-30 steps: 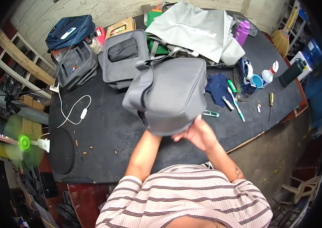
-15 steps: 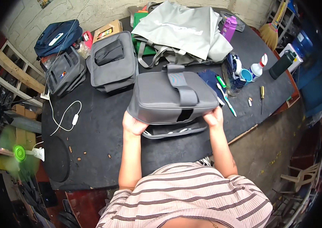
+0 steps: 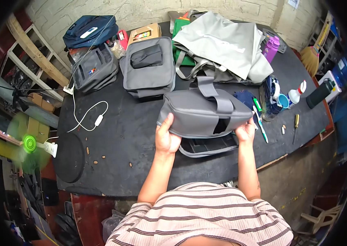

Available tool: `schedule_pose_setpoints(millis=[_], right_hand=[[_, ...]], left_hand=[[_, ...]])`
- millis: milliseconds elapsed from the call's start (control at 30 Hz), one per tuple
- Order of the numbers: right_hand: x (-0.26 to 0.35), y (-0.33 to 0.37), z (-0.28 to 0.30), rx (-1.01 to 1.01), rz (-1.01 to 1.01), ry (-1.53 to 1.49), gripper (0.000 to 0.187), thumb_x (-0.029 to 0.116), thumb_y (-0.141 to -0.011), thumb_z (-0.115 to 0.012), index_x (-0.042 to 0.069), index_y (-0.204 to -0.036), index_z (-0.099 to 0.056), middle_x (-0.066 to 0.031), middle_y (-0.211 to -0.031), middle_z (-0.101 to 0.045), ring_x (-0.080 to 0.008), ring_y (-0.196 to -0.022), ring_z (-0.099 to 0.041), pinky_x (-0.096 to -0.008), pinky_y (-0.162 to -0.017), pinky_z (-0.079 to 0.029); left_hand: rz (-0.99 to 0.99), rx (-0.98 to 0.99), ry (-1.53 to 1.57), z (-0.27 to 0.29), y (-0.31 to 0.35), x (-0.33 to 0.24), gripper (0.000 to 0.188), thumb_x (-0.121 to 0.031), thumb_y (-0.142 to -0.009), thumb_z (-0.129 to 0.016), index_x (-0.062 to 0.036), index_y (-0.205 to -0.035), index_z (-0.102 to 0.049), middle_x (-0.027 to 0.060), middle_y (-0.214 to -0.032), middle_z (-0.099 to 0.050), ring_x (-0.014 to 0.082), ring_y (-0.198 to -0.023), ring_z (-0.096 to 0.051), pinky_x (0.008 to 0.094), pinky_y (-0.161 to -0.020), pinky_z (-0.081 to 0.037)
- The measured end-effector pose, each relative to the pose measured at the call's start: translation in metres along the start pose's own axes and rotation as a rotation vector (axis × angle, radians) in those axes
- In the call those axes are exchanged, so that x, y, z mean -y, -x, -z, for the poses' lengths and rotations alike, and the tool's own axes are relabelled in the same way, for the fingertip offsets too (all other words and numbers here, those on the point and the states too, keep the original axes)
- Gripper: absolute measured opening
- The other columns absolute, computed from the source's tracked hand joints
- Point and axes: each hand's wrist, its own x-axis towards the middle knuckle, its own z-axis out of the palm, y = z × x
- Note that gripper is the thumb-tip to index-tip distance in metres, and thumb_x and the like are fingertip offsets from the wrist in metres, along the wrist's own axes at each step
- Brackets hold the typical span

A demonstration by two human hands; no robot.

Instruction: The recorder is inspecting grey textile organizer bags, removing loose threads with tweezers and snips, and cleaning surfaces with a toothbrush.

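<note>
Between my two hands is a grey padded bag point(image 3: 194, 108) with a wide strap across its top and a black patch on its near side. Its zip-edged lid or flap point(image 3: 210, 149) hangs below on my side, showing a dark inner face. My left hand point(image 3: 167, 137) grips the bag's left end, thumb up on the side and fingers hidden beneath. At the right end my right hand point(image 3: 245, 129) pinches the lower corner. A second grey bag point(image 3: 149, 78) lies on the black table point(image 3: 116, 164) beyond my left hand.
Another grey bag point(image 3: 95, 71) and a navy bag point(image 3: 89, 30) are at the far left. Folded silver bags point(image 3: 222, 45) lie at the back. A toothbrush point(image 3: 260, 125), a screwdriver point(image 3: 296, 127) and a spray bottle point(image 3: 296, 96) are at right. A white cable point(image 3: 99, 120) and fan point(image 3: 29, 143) are left.
My left thumb has come up onto the bag's side. The bag is now tilted, its left end turned more toward me. The whole view has shifted, with the table things sitting further right.
</note>
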Motion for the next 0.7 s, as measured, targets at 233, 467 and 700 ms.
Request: schedule_pose_setpoints(millis=[233, 467, 700], right_hand=[[-0.018, -0.004, -0.003, -0.263, -0.058, 0.855, 0.030, 0.027, -0.096, -0.055, 0.009, -0.119, -0.060, -0.0074, -0.107, -0.066, -0.0190, -0.100, -0.063, -0.0383, -0.088, -0.051], [-0.009, 0.022, -0.026, -0.162, 0.159, 2.713, 0.043, 0.021, -0.061, -0.084, 0.011, -0.097, -0.064, -0.0096, -0.099, -0.055, -0.0329, -0.101, -0.048, -0.0440, -0.090, -0.040], [0.017, 0.017, 0.017, 0.004, 0.811, 2.526, 0.012, 0.004, -0.081, -0.063, 0.002, -0.092, -0.059, -0.0132, -0.085, -0.055, -0.0334, -0.077, -0.054, -0.0387, -0.070, -0.046]], left_hand=[[0.097, -0.120, 0.008, -0.021, -0.019, -0.026, 0.044, -0.027, -0.097, -0.053, 0.0014, -0.130, -0.050, 0.0133, -0.124, -0.060, 0.0282, -0.113, -0.058, 0.0414, -0.098, -0.045], [0.023, 0.100, -0.688, -0.086, -0.039, -0.063, 0.031, -0.012, -0.090, -0.063, 0.0061, -0.115, -0.058, 0.0090, -0.102, -0.066, 0.0155, -0.088, -0.063, 0.0295, -0.080, -0.050], [0.210, 0.175, -0.667, -0.088, -0.075, -0.022, 0.037, -0.013, -0.087, -0.065, 0.0033, -0.119, -0.055, 0.0096, -0.108, -0.064, 0.0160, -0.094, -0.061, 0.0307, -0.084, -0.049]])
